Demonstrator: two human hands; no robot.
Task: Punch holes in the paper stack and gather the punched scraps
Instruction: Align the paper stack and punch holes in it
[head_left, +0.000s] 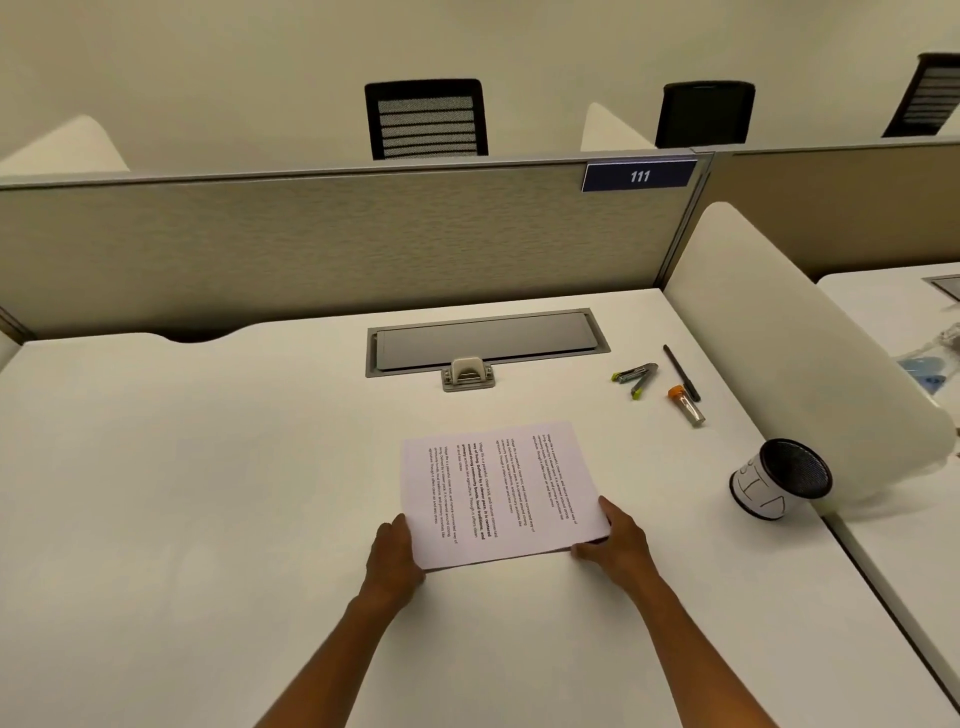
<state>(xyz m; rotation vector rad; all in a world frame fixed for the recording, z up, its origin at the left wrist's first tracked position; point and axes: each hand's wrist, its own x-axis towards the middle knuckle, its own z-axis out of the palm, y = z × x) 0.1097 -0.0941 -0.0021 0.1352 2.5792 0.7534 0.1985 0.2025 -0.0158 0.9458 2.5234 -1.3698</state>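
Both forearms reach in from the near edge of the white tabletop (208, 493) to a paper stack (498, 493) lying flat around the middle of it. Its printed lines run sideways to the viewer. At the stack's near left corner the left hand (393, 556) curls its fingers against the edge; at the near right corner the right hand (618, 540) pinches the sheets, thumb on top. Beyond the stack, just in front of a grey hatch (488, 340) set into the tabletop near the far edge, stands a small hole punch (467, 372). Toward the far right corner lie a green-tipped tool (636, 375), a black pen (681, 373) and an orange-capped tube (687, 405). Near the right edge stands a mesh cup (782, 480), against a white divider (795, 353).
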